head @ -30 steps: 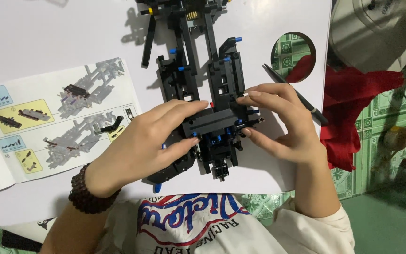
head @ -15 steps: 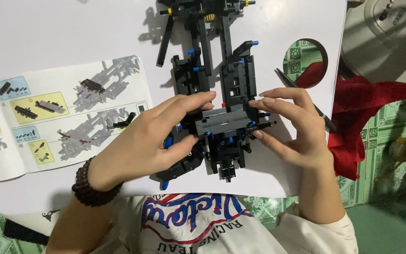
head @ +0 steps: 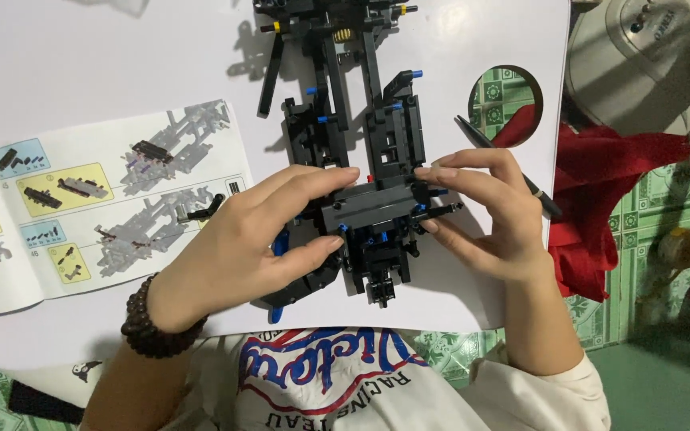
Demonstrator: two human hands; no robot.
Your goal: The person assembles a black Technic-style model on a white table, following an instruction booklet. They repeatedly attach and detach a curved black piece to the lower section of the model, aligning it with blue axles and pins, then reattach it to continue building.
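A black brick-built vehicle frame (head: 353,128) with blue pins lies lengthwise on a white board (head: 105,72). My left hand (head: 257,239) grips the frame's near end from the left, thumb under and fingers over a dark grey flat panel (head: 373,206). My right hand (head: 485,215) holds the same end from the right, fingertips on the panel's right edge and on a black axle sticking out. A brown bead bracelet (head: 149,331) sits on my left wrist.
An open instruction booklet (head: 81,199) lies on the board to the left, with a small black part (head: 205,209) on its right edge. A black pen (head: 473,136) lies by a round hole in the board. Red cloth (head: 608,183) and a white appliance (head: 648,56) are at the right.
The view has shifted slightly, so the frame and booklet sit a little further right and lower. Both hands keep their grip on the frame's near end, fingers pressing the grey panel.
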